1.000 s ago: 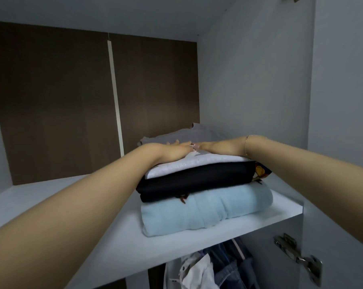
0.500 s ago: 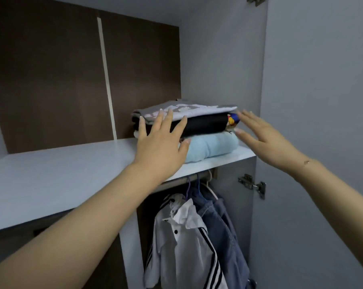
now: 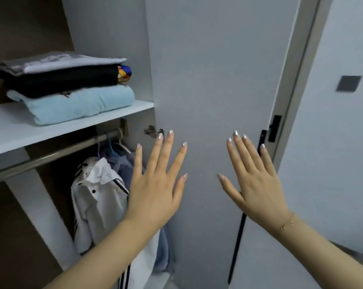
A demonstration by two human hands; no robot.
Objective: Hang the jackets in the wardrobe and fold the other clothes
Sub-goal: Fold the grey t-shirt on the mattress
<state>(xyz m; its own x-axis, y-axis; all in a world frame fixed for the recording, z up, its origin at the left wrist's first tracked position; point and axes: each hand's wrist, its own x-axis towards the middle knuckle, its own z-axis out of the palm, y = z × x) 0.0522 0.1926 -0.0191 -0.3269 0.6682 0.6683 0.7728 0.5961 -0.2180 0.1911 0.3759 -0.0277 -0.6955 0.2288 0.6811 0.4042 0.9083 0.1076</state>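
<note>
Bare L hand (image 3: 155,195), R hand (image 3: 257,184) splayed

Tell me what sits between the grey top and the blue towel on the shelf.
In the head view, a folded black garment lies between the grey top and the blue towel, with a colourful print at its right end.

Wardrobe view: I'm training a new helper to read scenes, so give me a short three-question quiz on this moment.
1. True or false: the left hand holds a garment.
2. Which folded item lies at the bottom of the pile on the shelf? A) black one B) light blue one C) grey one
3. Fill in: the white jacket hangs from the ____ under the shelf.

Key: 1 false, both it and the right hand are open and empty; 2 B; 3 rail.
</note>
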